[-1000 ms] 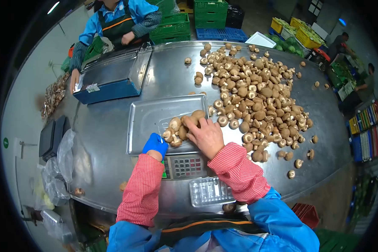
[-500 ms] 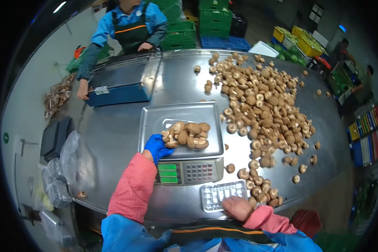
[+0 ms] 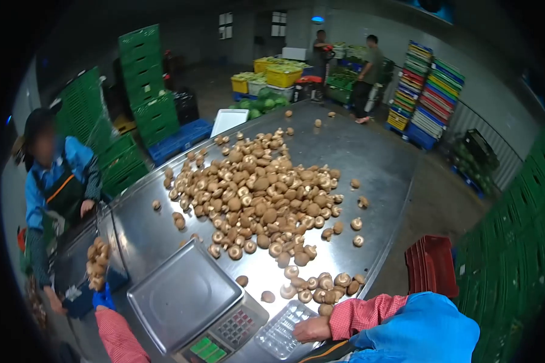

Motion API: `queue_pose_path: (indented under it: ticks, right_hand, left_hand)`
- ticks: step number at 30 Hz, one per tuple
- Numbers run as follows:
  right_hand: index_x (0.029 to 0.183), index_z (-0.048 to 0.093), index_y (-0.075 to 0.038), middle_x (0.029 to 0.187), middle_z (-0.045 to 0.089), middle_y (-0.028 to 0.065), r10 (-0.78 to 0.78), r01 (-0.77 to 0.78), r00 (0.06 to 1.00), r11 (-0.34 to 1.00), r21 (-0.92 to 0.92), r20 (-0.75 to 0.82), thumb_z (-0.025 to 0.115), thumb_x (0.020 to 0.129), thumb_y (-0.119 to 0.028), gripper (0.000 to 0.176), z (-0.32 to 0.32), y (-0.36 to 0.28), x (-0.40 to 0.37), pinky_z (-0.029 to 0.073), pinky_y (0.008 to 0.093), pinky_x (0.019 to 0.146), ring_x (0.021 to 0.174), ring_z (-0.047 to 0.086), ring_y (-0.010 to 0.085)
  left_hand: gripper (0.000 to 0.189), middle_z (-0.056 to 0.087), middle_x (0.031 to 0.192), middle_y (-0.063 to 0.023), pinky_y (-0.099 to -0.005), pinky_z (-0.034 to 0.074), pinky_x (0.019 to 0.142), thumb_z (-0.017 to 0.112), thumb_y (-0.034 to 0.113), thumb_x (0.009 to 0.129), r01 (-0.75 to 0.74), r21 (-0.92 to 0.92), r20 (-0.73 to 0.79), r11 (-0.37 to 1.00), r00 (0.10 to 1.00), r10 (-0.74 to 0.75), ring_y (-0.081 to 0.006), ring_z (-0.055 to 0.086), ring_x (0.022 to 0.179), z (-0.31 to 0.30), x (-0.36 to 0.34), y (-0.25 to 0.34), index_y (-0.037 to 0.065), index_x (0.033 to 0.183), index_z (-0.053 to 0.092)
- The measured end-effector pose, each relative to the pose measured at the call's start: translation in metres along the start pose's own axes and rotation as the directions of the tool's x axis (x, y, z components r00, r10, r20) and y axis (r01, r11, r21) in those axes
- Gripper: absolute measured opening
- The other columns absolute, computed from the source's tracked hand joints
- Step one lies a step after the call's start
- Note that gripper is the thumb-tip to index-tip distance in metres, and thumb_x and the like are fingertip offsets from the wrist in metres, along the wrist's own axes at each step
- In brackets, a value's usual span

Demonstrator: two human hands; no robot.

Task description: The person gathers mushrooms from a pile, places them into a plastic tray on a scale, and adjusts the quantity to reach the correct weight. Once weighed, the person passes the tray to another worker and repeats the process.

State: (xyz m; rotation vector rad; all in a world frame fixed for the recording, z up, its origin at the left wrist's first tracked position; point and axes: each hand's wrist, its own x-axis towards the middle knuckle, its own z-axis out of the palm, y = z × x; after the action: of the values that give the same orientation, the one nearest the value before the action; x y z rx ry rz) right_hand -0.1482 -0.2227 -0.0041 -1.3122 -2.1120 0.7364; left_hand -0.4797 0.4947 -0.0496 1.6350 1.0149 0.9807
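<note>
My left hand [image 3: 103,297], in a blue glove, is at the far left, closed on the lower end of a filled pack of mushrooms [image 3: 97,261] held above the dark blue box. The metal pan of the scale [image 3: 186,291] is bare, with its keypad and green displays facing me. My bare right hand [image 3: 312,330] rests at the right edge of a clear plastic tray [image 3: 283,331], which holds nothing; its fingers are pressed together on the rim. Loose mushrooms [image 3: 327,289] lie just beyond that tray.
A large heap of mushrooms [image 3: 254,193] covers the middle of the metal table [image 3: 369,157]. A co-worker [image 3: 57,175] stands at the left by a blue box [image 3: 118,279]. Green crates [image 3: 154,118], red crates [image 3: 430,266] and two more people are farther off.
The view has turned right. My left hand has lifted the pack of mushrooms off the scale and carried it left to the co-worker's box. My right hand stays at the clear tray.
</note>
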Motion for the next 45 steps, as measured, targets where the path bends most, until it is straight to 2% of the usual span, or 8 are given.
queue_pose_path:
  ticks: [4, 8, 14, 23, 32, 37, 41, 45]
  right_hand:
    - [0.068, 0.045, -0.001, 0.077, 0.045, 0.0132, -0.02, 0.022, 0.998, 0.999, 0.038, -0.058, 0.053, 0.081, -0.009, 0.017, 0.001, -0.001, 0.0, 0.04, 0.0395, 0.07, 0.077, 0.047, 0.0307]
    - [0.068, 0.045, -0.001, 0.076, 0.045, 0.0132, -0.033, 0.036, 0.997, 0.998, 0.043, -0.077, 0.054, 0.08, -0.009, 0.017, 0.0, -0.002, -0.002, 0.04, 0.0397, 0.07, 0.076, 0.047, 0.0308]
    - [0.068, 0.045, -0.001, 0.077, 0.045, 0.0132, -0.092, 0.098, 0.991, 0.994, 0.053, -0.094, 0.055, 0.079, -0.009, 0.017, 0.01, 0.011, -0.006, 0.039, 0.0395, 0.07, 0.076, 0.047, 0.0309]
    - [0.071, 0.048, -0.001, 0.079, 0.047, 0.0142, -0.076, 0.077, 0.994, 0.997, 0.008, -0.084, 0.057, 0.076, -0.013, 0.016, 0.011, 0.014, -0.01, 0.041, 0.0415, 0.075, 0.081, 0.05, 0.0324]
    - [0.075, 0.049, 0.0, 0.082, 0.047, 0.016, -0.076, 0.08, 0.995, 0.995, 0.064, -0.066, 0.054, 0.081, -0.011, 0.014, 0.006, 0.018, -0.009, 0.041, 0.0421, 0.074, 0.081, 0.048, 0.0344]
    - [0.073, 0.046, 0.001, 0.08, 0.046, 0.0149, -0.158, 0.145, 0.97, 0.986, -0.078, -0.183, 0.054, 0.074, -0.008, 0.012, -0.005, 0.005, -0.009, 0.043, 0.0382, 0.068, 0.078, 0.049, 0.031]
    - [0.075, 0.045, 0.0, 0.081, 0.045, 0.0122, -0.184, 0.097, 0.918, 0.964, -0.249, -0.352, 0.053, 0.072, -0.008, 0.012, -0.057, -0.047, -0.012, 0.043, 0.0357, 0.067, 0.078, 0.049, 0.028]
    - [0.084, 0.051, 0.0, 0.086, 0.048, 0.0135, -0.173, 0.069, 0.917, 0.956, -0.286, -0.358, 0.057, 0.072, -0.013, 0.018, -0.063, -0.047, -0.023, 0.045, 0.0352, 0.07, 0.083, 0.051, 0.0282]
  left_hand:
    - [0.044, 0.053, 0.123, -0.0113, -0.0325, 0.045, 0.096, 0.055, 0.023, 0.091, 0.297, -0.754, 0.072, 0.586, 0.924, -0.376, -0.0224, 0.054, 0.108, -0.016, 0.054, -0.032, 0.001, 0.128, 0.046]
    - [0.045, 0.055, 0.12, -0.0128, -0.0373, 0.043, 0.098, 0.057, 0.035, 0.088, 0.29, -0.904, 0.017, 0.315, 0.759, -0.651, -0.0241, 0.054, 0.109, 0.006, 0.031, 0.009, 0.006, 0.123, 0.051]
    - [0.026, 0.062, 0.1, -0.004, -0.0353, 0.046, 0.088, 0.058, 0.036, 0.087, 0.459, -0.736, 0.206, 0.498, 0.852, -0.481, -0.0172, 0.058, 0.096, 0.067, -0.081, 0.058, 0.019, 0.106, 0.06]
    - [0.023, 0.066, 0.091, -0.0033, -0.0321, 0.053, 0.07, 0.053, 0.026, 0.09, 0.691, -0.548, 0.484, 0.471, 0.722, -0.495, -0.0143, 0.063, 0.079, 0.176, -0.277, 0.186, 0.013, 0.105, 0.064]
    - [0.029, 0.064, 0.09, 0.0004, -0.0321, 0.048, 0.073, 0.054, 0.036, 0.089, 0.812, -0.238, 0.617, 0.532, 0.55, -0.563, -0.0156, 0.059, 0.081, 0.222, -0.354, 0.19, 0.012, 0.104, 0.061]
    - [0.033, 0.061, 0.074, -0.0052, -0.0318, 0.047, 0.054, 0.049, 0.041, 0.092, 0.843, 0.203, 0.731, 0.498, 0.208, -0.65, -0.0185, 0.057, 0.065, 0.216, -0.373, 0.155, 0.01, 0.091, 0.06]
    - [0.037, 0.061, 0.078, -0.007, -0.0322, 0.05, 0.059, 0.044, 0.04, 0.093, 0.763, 0.556, 0.483, 0.329, 0.025, -0.875, -0.0202, 0.059, 0.07, 0.262, -0.42, 0.261, 0.007, 0.092, 0.059]
    - [0.029, 0.064, 0.089, -0.0069, -0.0312, 0.053, 0.068, 0.047, 0.028, 0.092, 0.482, 0.386, 0.725, 0.786, 0.368, -0.582, -0.018, 0.061, 0.078, 0.319, -0.429, 0.236, 0.005, 0.105, 0.059]
